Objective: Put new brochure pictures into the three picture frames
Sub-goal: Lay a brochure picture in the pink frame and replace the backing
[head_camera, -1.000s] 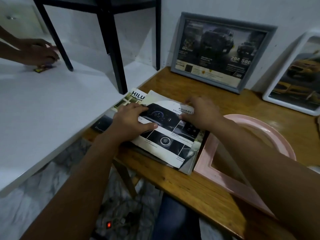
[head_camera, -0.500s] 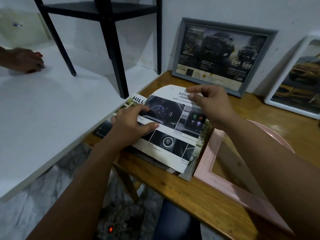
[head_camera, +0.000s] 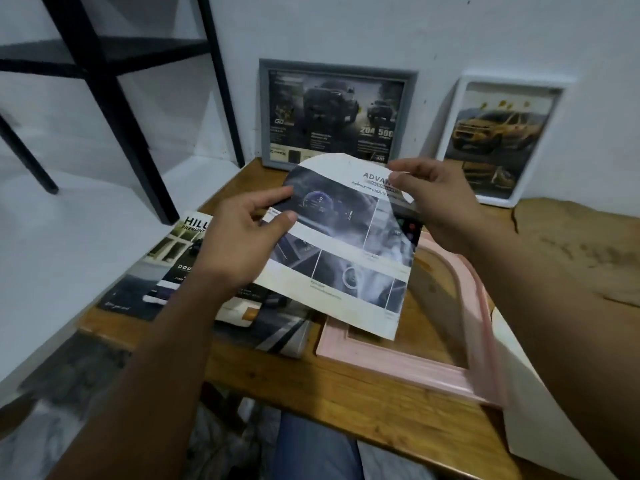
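On the left, a white shelf (head_camera: 69, 258) is sitting beside the wooden table (head_camera: 571, 258), with black stand legs (head_camera: 114, 109) rising from it. At the table's near-left edge a stack of brochures (head_camera: 180, 271) is lying flat.

The left hand (head_camera: 239, 247) is pinching the left edge of the cut-out page (head_camera: 346, 247), thumb on top and fingers curled beneath. The page is being held in the air above the table, between the brochure stack and the pink frame (head_camera: 408, 362), its lower corner hanging over that frame's opening. Its rounded, arch-shaped end is pointing far, toward the wall, and its straight end near, so its long axis is running near to far, tilted a little toward the near right. The right hand (head_camera: 446, 209) is pinching the rounded top edge between thumb and fingertips.

Against the far wall, a grey frame (head_camera: 266, 112) and, further right, a white frame (head_camera: 450, 133) are each leaning upright with truck pictures showing inside them. I am judging those two as done. The pink frame is lying flat on the table, its opening looking empty, so fitting this page into it and closing it seems to be what is remaining.
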